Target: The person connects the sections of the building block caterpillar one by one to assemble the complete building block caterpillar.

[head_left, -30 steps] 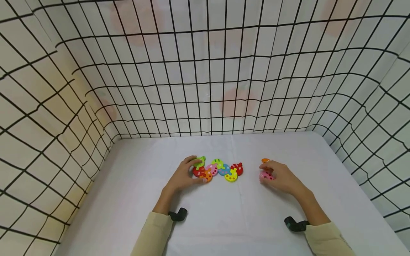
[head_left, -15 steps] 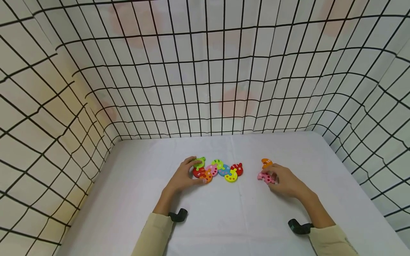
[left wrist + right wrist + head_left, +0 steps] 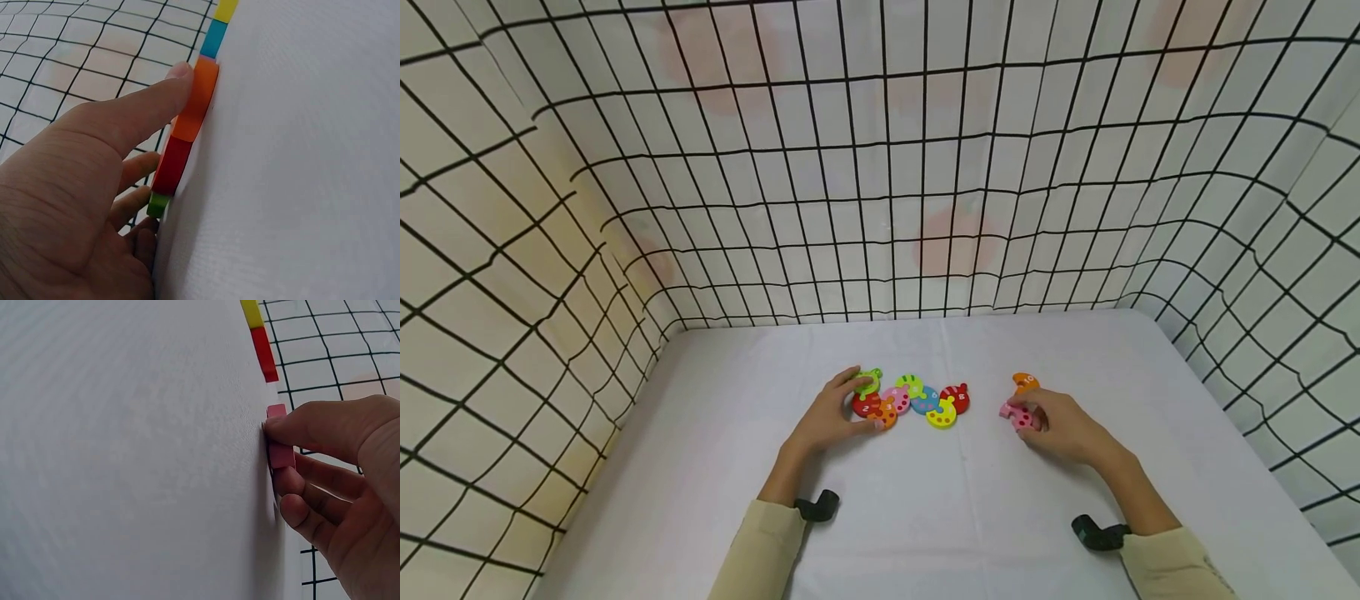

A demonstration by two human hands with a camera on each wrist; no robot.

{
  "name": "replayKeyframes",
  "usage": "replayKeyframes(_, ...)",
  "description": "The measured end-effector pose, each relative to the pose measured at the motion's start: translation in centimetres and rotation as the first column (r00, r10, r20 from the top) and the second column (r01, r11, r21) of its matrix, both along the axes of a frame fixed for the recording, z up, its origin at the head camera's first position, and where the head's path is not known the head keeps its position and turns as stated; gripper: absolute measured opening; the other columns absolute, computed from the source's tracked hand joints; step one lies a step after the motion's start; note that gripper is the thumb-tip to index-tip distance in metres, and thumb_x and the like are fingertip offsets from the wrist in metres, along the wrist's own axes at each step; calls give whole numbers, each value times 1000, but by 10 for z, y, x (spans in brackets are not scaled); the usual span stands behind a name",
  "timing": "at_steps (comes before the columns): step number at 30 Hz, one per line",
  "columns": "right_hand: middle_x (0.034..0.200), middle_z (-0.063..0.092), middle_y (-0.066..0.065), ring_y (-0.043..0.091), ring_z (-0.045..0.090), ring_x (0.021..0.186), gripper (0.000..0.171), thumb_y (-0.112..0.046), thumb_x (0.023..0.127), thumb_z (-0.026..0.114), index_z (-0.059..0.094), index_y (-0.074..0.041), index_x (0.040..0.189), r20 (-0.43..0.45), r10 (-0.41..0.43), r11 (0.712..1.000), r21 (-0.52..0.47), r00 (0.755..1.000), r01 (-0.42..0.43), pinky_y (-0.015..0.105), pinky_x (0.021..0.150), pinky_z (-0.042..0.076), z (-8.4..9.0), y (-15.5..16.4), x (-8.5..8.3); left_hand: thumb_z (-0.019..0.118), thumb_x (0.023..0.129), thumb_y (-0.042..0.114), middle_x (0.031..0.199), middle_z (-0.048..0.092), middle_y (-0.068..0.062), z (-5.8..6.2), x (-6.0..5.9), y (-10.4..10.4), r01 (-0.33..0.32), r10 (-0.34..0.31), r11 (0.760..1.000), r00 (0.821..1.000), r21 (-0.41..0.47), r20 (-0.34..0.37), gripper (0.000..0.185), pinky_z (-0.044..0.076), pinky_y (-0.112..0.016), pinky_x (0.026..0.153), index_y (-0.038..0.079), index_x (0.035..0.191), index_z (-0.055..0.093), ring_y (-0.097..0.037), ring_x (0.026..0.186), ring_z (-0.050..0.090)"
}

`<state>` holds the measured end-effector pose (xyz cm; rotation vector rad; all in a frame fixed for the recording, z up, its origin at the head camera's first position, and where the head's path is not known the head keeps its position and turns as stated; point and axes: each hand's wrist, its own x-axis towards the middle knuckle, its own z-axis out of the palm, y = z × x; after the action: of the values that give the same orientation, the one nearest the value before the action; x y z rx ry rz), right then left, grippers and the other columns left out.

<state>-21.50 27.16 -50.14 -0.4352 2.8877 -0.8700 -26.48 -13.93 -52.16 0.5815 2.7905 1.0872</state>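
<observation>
Pinching the pink piece [image 3: 1017,414] between thumb and curled fingers, the right hand [image 3: 1060,427] holds it at the table surface, its left end poking out toward the joined row; the right wrist view shows the thumb on the piece's upper edge [image 3: 279,445] and the fingers tucked beneath. Compared with 1 s ago, this hand has drawn slightly nearer and leftward, and more of the orange piece [image 3: 1024,382] just beyond it is now uncovered, lying loose on the white table [image 3: 925,517]. The shift suggests the pink piece is being brought toward the row, though a clear gap remains between them. The left hand [image 3: 827,417] has not moved across the 3 frames: its thumb presses the orange segment's edge [image 3: 199,103] and its fingers curl round the red and green pieces at the left end of the caterpillar row [image 3: 917,398], steadying it. A checked cloth wall [image 3: 880,183] encloses the table on 3 sides.
</observation>
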Motion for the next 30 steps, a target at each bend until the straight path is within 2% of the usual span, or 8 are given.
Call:
replayKeyframes(9, 89, 59, 0, 17, 51, 82, 43, -15, 90, 79, 67, -9, 130, -23, 3, 1000, -26, 1000, -3, 22, 63, 46, 4, -5, -1, 84, 80, 50, 167, 35, -5, -1, 0, -1, 11, -11, 1000, 1000, 13, -6, 80, 32, -63, 121, 21, 149, 55, -34, 154, 32)
replayKeyframes(17, 102, 62, 2, 18, 53, 88, 43, -16, 93, 74, 64, -11, 135, -70, -6, 999, -34, 998, 3, 23, 67, 48, 1, -13, -12, 84, 80, 49, 167, 34, -4, -1, 0, -1, -4, 4, 1000, 1000, 9, 8, 80, 33, -64, 120, 24, 150, 55, -34, 154, 32)
replayKeyframes(23, 101, 63, 4, 19, 53, 88, 43, -13, 94, 74, 62, -11, 135, -80, -15, 998, -64, 997, 10, 23, 68, 50, 6, -20, -17, 85, 80, 47, 168, 34, -4, 0, 0, -1, -5, 5, 1000, 1000, 9, 13, 79, 33, -64, 120, 23, 150, 54, -34, 154, 32)
replayKeyframes(30, 114, 67, 6, 20, 56, 92, 45, -11, 94, 73, 61, -13, 137, -110, -13, 998, -60, 994, 6, 26, 75, 54, 12, -29, -25, 85, 79, 51, 167, 35, -7, 1, 0, -2, 12, -11, 1000, 1000, 14, -6, 81, 34, -64, 119, 21, 149, 55, -35, 153, 33)
